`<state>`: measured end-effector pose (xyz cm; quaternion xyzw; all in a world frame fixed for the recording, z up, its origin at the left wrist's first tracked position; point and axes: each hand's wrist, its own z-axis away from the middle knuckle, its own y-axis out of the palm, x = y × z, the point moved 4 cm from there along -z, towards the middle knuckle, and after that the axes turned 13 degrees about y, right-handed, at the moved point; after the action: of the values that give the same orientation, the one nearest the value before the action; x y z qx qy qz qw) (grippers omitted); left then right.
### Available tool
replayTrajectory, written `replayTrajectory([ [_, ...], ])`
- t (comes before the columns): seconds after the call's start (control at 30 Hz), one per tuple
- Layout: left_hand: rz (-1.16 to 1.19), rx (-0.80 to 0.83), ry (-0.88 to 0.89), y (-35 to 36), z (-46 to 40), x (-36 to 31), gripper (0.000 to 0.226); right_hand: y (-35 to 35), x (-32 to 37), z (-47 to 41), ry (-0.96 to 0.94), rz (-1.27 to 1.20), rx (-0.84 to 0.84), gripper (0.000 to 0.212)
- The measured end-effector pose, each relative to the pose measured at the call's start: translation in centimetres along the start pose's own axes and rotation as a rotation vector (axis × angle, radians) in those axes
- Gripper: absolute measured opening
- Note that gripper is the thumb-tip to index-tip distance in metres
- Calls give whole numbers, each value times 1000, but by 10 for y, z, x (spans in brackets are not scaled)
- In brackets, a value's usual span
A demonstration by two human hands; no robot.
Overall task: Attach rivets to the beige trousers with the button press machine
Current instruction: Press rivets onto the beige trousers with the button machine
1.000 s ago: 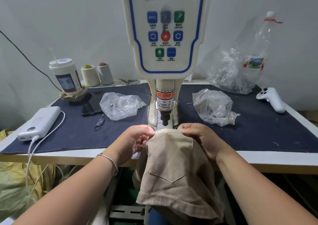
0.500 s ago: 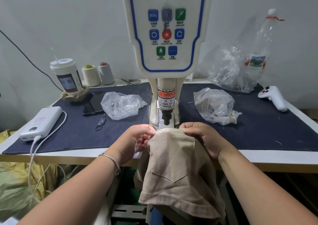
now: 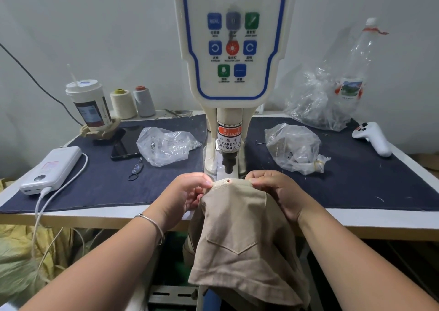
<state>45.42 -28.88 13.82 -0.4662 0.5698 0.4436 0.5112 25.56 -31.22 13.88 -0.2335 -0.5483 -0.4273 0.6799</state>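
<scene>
Trousers (image 3: 240, 230) of beige cloth hang over the front edge of the worktop (image 3: 71, 215), and I see their top edge lifted up just below the punch of the button press machine (image 3: 234, 73). On this top edge sits a small reddish rivet (image 3: 228, 180), between my two hands. My left hand (image 3: 187, 195) pinches the cloth at the left of the rivet, the grip closed with thumb and fingers curled on the fabric. My right hand (image 3: 276, 191) holds the cloth at the right side in the same way, the fingers curled over the edge. A pointed pocket flap shows lower on the hanging part.

Behind my hands the machine stands upright with a panel of blue, green and red buttons and a warning label above the punch. On the dark mat, left of the machine, lie a clear plastic bag (image 3: 166, 145), a phone (image 3: 126, 144) and a white power bank (image 3: 52, 170) with its cable. Right of the machine lies another plastic bag (image 3: 294, 149), and further right a white controller (image 3: 373, 138).
</scene>
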Motion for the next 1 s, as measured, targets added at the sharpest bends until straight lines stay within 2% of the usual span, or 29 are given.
replayTrajectory([
  [0.27, -44, 14, -62, 3, 3, -14, 6, 5, 8, 13, 16, -2, -104, 5],
  [0.37, -179, 160, 16, 2, 14, -40, 12, 11, 9, 28, 30, -59, 8, 12],
  [0.43, -253, 298, 43, 5, 29, -58, 8, 16, 11, 43, 37, -37, 136, 15],
  [0.53, -314, 419, 74, 19, 52, -84, 6, 23, 10, 65, 57, -60, 295, 21],
  [0.7, -353, 499, 123, 44, 73, -129, 8, 37, -7, 85, 19, -132, 308, 45],
  [0.77, -369, 511, 156, 48, 78, -146, 5, 42, -22, 87, 80, -217, 302, 62],
  [0.83, -381, 539, 179, 50, 82, -158, 9, 48, -35, 94, 156, -233, 381, 66],
  [0.9, -374, 541, 192, 50, 86, -164, 15, 52, -46, 102, 235, -49, 410, 61],
  [1.0, -323, 490, 222, 45, 93, -166, 4, 52, -58, 106, 316, 274, 335, 54],
])
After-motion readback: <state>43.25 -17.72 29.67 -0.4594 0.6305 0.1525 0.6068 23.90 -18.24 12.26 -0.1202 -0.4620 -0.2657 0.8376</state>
